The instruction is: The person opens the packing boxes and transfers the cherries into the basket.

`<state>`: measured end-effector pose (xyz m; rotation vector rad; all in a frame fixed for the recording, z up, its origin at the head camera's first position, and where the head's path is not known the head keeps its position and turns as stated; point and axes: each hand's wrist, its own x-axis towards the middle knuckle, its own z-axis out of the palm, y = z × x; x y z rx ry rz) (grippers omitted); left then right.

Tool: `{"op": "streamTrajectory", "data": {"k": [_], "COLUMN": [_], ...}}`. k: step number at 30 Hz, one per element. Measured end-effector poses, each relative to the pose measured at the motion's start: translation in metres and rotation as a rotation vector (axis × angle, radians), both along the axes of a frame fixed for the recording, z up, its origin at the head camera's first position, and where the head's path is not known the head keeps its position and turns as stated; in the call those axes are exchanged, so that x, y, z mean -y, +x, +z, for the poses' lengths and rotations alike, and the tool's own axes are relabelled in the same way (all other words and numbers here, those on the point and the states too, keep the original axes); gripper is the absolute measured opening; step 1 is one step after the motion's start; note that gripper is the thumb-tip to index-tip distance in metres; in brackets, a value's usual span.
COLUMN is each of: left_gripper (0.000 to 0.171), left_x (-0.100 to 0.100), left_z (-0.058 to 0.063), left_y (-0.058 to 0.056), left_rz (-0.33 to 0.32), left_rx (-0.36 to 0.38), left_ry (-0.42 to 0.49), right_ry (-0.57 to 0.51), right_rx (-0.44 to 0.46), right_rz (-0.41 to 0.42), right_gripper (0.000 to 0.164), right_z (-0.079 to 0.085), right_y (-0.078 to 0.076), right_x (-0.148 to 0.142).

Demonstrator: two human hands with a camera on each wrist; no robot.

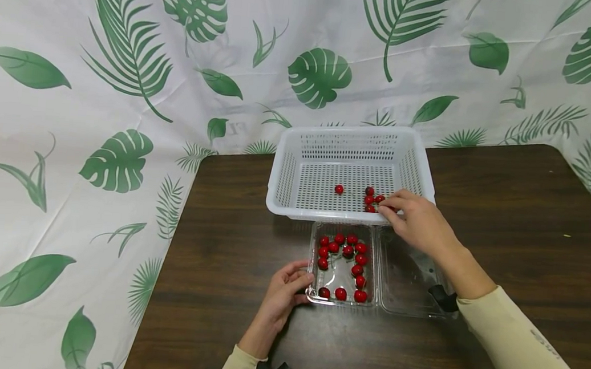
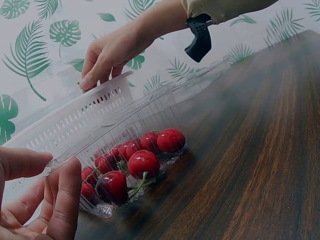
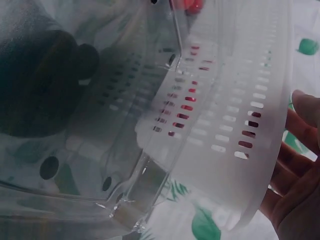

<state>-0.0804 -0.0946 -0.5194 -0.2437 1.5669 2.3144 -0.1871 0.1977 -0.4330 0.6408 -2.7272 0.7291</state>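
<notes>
My left hand pinches the left rim of a clear plastic clamshell box between thumb and fingers; the left wrist view shows this grip up close. Inside the box lie several red cherries, some with green stems. My right hand reaches over the front rim of a white perforated basket, its fingers bent down beside a small group of cherries there. Whether a cherry is between those fingertips is hidden. In the right wrist view the basket wall blocks the fingertips of the right hand.
The clear lid lies folded open to the right of the box, under my right forearm. A single cherry sits apart in the basket. All stands on a dark wooden table, before a leaf-patterned white cloth.
</notes>
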Motion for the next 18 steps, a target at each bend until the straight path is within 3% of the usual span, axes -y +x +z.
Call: {"op": "streamTrajectory", "data": {"k": [11,18], "left_gripper": [0.043,0.043], "left_x": [-0.0007,-0.0012], "left_z": [0.0034,0.0023], "left_y": [0.0012,0.0012], "left_rz": [-0.005,0.001], "left_rx": [-0.021,-0.018], "left_ry": [0.004,0.011], "right_ry": [0.039,0.042], "right_rx": [0.096,0.046], "right_rz": [-0.065,-0.058], "right_gripper": [0.028,0.025], "right_z": [0.0016,0.0055], "right_y": [0.0039,0.0096], "right_x": [-0.0015,0.0017]}}
